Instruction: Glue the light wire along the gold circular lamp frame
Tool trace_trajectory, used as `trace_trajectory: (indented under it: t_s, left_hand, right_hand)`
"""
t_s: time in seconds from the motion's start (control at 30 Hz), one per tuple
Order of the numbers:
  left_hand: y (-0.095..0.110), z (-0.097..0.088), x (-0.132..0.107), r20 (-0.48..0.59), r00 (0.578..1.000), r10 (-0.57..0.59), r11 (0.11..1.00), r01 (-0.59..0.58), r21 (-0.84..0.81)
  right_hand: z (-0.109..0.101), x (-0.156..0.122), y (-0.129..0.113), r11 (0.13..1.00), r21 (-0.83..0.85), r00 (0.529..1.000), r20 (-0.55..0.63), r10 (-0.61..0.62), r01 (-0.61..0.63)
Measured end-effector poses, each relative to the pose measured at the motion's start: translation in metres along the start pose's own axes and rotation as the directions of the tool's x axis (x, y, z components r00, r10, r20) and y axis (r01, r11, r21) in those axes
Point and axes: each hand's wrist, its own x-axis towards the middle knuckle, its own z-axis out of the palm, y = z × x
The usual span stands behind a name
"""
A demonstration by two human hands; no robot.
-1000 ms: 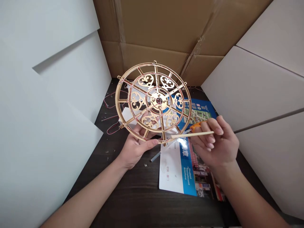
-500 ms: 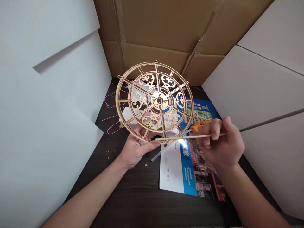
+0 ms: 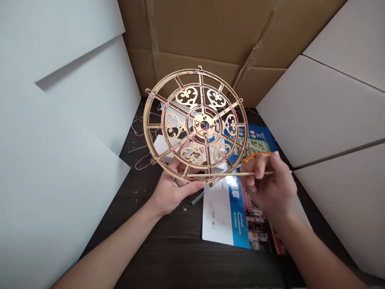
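Observation:
My left hand (image 3: pixel 173 192) grips the lower rim of a round gold lamp-like frame (image 3: pixel 201 124), thumb in front and fingers behind. The frame is tilted upright, with spokes, scroll cut-outs and thin red and white wires laid along its channels. Between the closed fingers of my right hand (image 3: pixel 267 180) is a thin wooden stick (image 3: pixel 231 174). Its tip lies against or just in front of the frame's lower rim; contact is hard to tell. An orange tool (image 3: pixel 255 156) shows behind the right fingers, partly hidden, its kind unclear.
Under the hands, a blue and white brochure (image 3: pixel 218 220) lies on the dark table (image 3: pixel 168 249). A grey tube-like piece (image 3: pixel 197 198) is beside it. Loose red wires (image 3: pixel 142 162) and white paper pieces (image 3: pixel 164 144) lie behind. White panels (image 3: pixel 60 160) and cardboard (image 3: pixel 195 32) enclose the space.
My right hand has moved left, carrying the stick's tip further along the lower rim. The frame has come up slightly and looks a little larger; my left hand keeps its hold.

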Motion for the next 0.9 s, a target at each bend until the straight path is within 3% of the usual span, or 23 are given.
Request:
trace_trajectory:
  t_s: [0.23, 0.43, 0.7, 0.9]
  left_hand:
    - [-0.003, 0.0, -0.002, -0.001, 0.999, -0.039, 0.995, 0.039, -0.093]
    - [-0.003, 0.001, -0.001, 0.014, 0.999, -0.042, 0.996, 0.043, -0.074]
    - [-0.002, 0.001, 0.0, 0.008, 0.999, -0.049, 0.996, 0.05, -0.069]
    - [-0.001, 0.002, 0.0, 0.006, 0.998, -0.058, 0.995, 0.059, -0.079]
  right_hand:
    - [-0.004, 0.005, 0.0, 0.976, 0.129, 0.978, 0.136, 0.158, -0.176]
    - [0.0, 0.006, -0.008, 0.971, 0.14, 0.961, 0.225, 0.16, -0.194]
    - [-0.002, 0.002, -0.016, 0.943, 0.304, 0.912, 0.41, 0.0, -0.137]
    - [-0.008, 0.001, -0.023, 0.838, 0.515, 0.906, 0.419, -0.06, -0.183]
